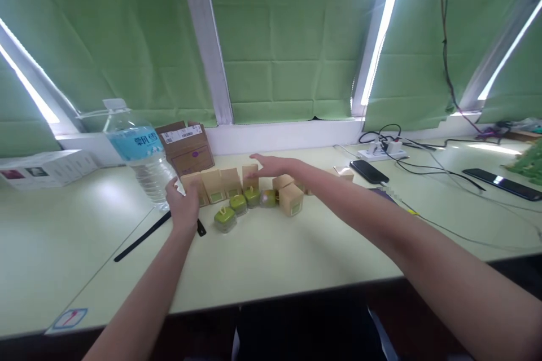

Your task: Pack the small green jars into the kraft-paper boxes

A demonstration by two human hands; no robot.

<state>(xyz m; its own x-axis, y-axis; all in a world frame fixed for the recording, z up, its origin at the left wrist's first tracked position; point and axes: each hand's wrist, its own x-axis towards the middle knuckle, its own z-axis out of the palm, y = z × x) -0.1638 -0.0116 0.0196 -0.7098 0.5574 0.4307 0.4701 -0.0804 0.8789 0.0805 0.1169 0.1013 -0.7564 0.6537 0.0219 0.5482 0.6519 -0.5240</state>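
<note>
At the left end of a row of small tan cardboard boxes (213, 185) is my left hand (184, 207), its fingers apart and against or just beside the end box. My right hand (273, 167) reaches across to the right end of that row. Its thumb and fingers are around a small upright cardboard box (249, 178), with the index finger stretched out above it. In front stand several small clear containers with green lids (225, 218). Right of them, another tan box (291, 199) leans near more boxes, partly hidden by my right forearm.
A large water bottle (141, 152) tilts near my left hand, before an opened brown carton (187, 149). A black strap (141, 237) lies on the table. To the right are a black power bank (369, 171), a power strip (383, 153), cables and a phone (503, 183). White boxes (46, 168) sit far left.
</note>
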